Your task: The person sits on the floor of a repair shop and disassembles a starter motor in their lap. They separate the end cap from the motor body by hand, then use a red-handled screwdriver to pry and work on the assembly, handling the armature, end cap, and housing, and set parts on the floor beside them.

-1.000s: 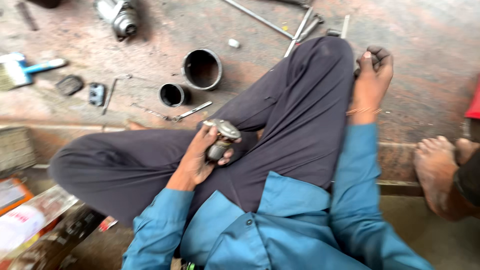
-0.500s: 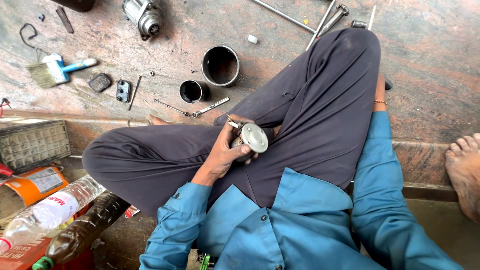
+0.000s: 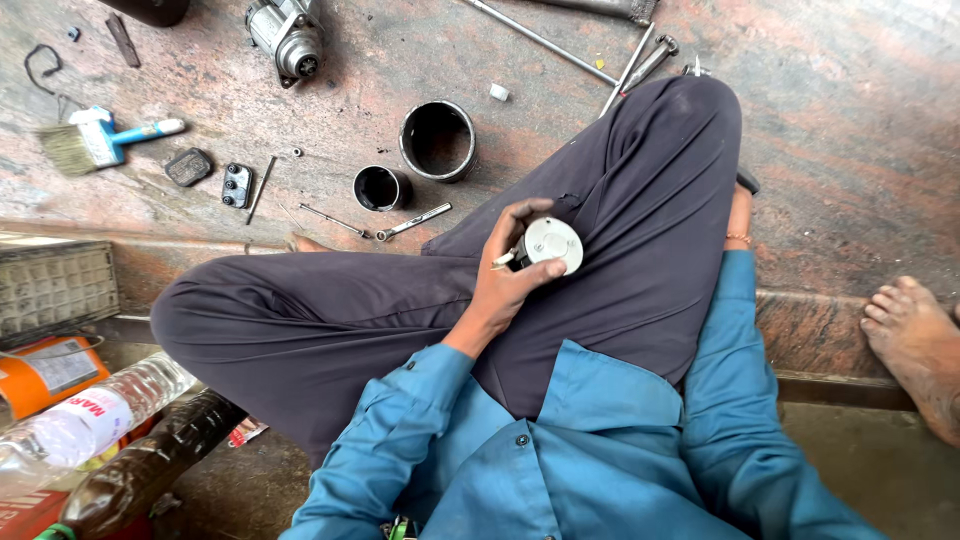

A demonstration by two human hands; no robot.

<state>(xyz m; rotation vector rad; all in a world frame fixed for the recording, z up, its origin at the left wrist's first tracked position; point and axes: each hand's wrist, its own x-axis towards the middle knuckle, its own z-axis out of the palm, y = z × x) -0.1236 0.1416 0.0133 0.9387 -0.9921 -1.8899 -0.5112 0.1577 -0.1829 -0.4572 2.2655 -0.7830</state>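
Observation:
I sit cross-legged in dark trousers and a blue shirt. My left hand [image 3: 503, 282] rests on my lap and grips a small round metal motor part [image 3: 549, 244] whose pale flat end cap faces up. My right arm runs along my right thigh. Only the wrist and a bit of my right hand [image 3: 738, 212] show, with a thin bracelet; the fingers are hidden behind my knee, near a dark object on the floor [image 3: 748, 182]. I cannot tell what that hand holds.
On the reddish stone floor lie a large black ring [image 3: 437, 140], a smaller black sleeve [image 3: 380, 188], a long bolt [image 3: 412, 222], a motor housing [image 3: 288, 35], a paintbrush [image 3: 100, 140] and metal rods [image 3: 545, 42]. A plastic bottle [image 3: 90, 420] lies left. Another person's foot [image 3: 915, 340] is right.
My left hand has turned the part so its pale round cap faces up. My right hand, seen earlier gripping something beyond my knee, has dropped behind the knee. The view has shifted.

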